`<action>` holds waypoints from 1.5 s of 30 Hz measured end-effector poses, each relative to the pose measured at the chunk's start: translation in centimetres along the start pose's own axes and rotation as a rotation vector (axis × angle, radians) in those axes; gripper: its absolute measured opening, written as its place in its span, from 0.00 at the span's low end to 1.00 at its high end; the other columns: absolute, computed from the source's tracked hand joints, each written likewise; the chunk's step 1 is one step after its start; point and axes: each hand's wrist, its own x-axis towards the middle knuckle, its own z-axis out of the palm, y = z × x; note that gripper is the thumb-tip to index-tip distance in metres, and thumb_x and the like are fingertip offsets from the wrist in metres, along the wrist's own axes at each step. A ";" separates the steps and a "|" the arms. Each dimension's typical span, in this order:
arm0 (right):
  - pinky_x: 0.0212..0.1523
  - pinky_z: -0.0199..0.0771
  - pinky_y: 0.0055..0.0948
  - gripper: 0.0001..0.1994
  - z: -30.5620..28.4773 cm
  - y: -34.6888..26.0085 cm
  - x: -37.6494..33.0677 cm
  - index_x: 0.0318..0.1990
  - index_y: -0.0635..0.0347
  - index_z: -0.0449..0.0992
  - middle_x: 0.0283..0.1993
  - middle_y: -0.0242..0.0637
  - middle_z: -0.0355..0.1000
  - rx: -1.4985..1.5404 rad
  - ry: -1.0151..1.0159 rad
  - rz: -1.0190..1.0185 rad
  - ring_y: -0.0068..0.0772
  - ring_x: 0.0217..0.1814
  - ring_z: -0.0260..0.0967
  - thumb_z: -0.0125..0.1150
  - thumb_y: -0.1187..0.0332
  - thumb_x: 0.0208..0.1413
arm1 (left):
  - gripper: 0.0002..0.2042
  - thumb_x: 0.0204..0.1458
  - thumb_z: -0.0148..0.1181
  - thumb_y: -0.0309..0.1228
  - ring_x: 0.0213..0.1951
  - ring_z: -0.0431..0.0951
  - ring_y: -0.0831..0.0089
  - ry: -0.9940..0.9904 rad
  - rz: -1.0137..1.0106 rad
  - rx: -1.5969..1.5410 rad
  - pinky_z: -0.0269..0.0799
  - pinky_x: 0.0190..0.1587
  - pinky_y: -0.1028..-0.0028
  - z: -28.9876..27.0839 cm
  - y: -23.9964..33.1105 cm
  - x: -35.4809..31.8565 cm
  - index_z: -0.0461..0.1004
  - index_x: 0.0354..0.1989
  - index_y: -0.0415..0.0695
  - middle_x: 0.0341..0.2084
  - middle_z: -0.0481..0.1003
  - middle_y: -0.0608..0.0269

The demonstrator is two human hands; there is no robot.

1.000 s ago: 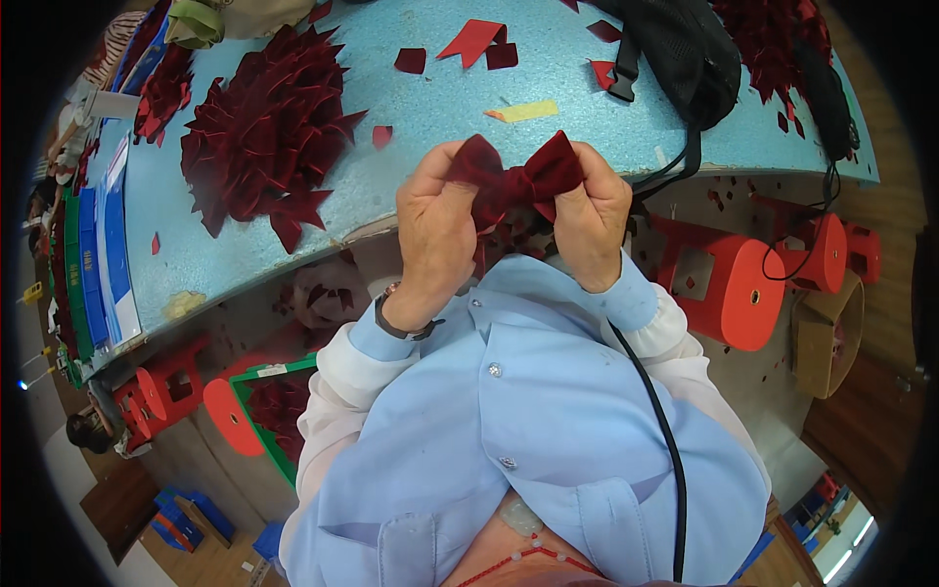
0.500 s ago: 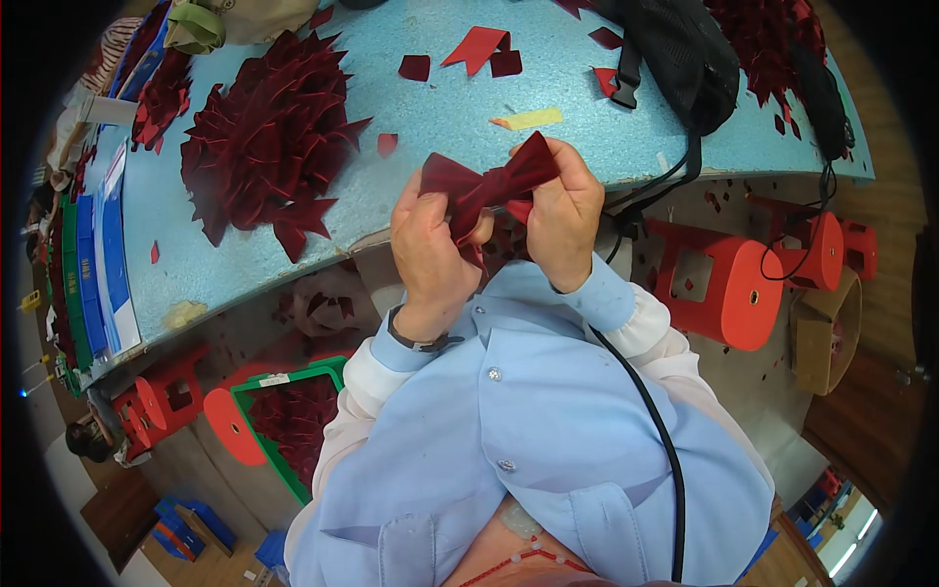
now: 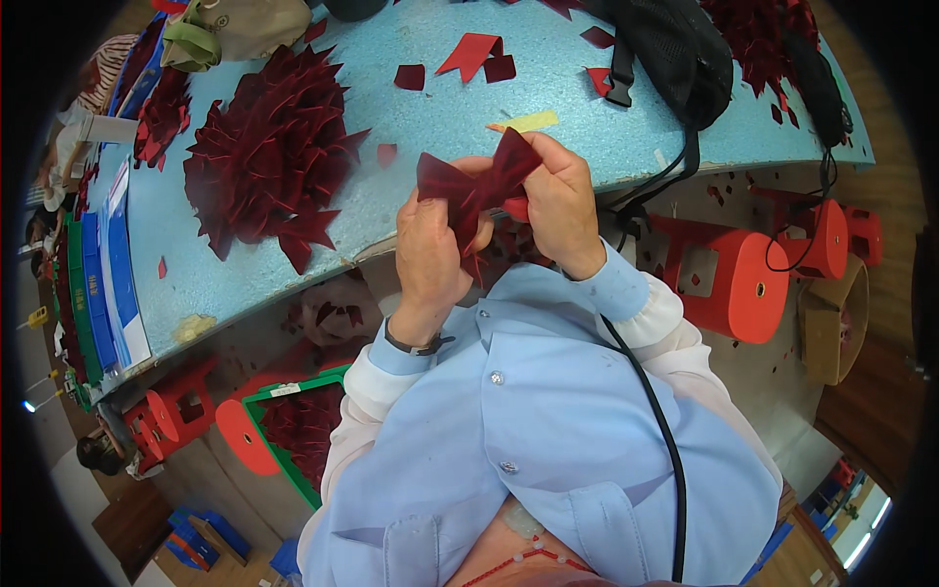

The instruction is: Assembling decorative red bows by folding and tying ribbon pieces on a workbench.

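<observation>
A dark red velvet bow (image 3: 477,184) sits between the two hands, held up just over the near edge of the bench (image 3: 440,117). Its long axis runs on a slant: one wing points up and away toward the right hand's side, the other lies lower toward the left hand's side, with the pinched middle between them. The left hand (image 3: 430,256) grips the bow from below, fingers curled around its lower wing and centre. The right hand (image 3: 562,210) clasps the upper wing, thumb and fingers closed on the fabric. Beyond the left hand, on the blue bench top, lies a big heap of dark red fabric pieces (image 3: 269,161). Just past the right hand rests a yellow strip (image 3: 528,121), and farther off a black bag (image 3: 675,54). To the right of the right hand, below the bench, stands a red stool (image 3: 743,289).
</observation>
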 end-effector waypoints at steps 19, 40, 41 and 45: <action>0.34 0.70 0.19 0.12 0.4 0.8 0.0 0.42 0.69 0.71 0.32 0.32 0.72 -0.169 0.025 -0.168 0.17 0.33 0.67 0.42 0.78 0.53 | 0.11 0.59 0.40 0.32 0.15 0.59 0.80 0.124 0.058 0.023 0.54 0.18 0.78 -0.6 -0.5 0.3 0.67 0.33 0.38 0.19 0.67 0.64; 0.38 0.73 0.19 0.15 1.1 1.7 0.5 0.48 0.70 0.70 0.36 0.35 0.71 0.132 0.042 -0.038 0.20 0.36 0.69 0.41 0.81 0.54 | 0.07 0.54 0.38 0.25 0.13 0.52 0.79 0.052 0.016 -0.433 0.47 0.18 0.75 -2.3 -0.9 0.7 0.63 0.26 0.41 0.14 0.60 0.66; 0.38 0.73 0.19 0.15 1.2 1.6 0.7 0.48 0.71 0.69 0.37 0.35 0.71 0.197 0.034 -0.006 0.20 0.36 0.70 0.41 0.81 0.55 | 0.07 0.53 0.38 0.25 0.13 0.53 0.79 0.049 0.018 -0.432 0.47 0.18 0.75 -2.3 -0.8 0.8 0.63 0.26 0.41 0.14 0.60 0.66; 0.37 0.72 0.19 0.12 0.3 1.5 0.9 0.47 0.70 0.69 0.37 0.35 0.72 -0.019 -0.003 -0.044 0.19 0.36 0.69 0.43 0.79 0.57 | 0.05 0.53 0.40 0.25 0.14 0.57 0.79 0.060 0.042 -0.299 0.52 0.18 0.76 -2.5 -1.0 0.8 0.64 0.28 0.41 0.16 0.63 0.65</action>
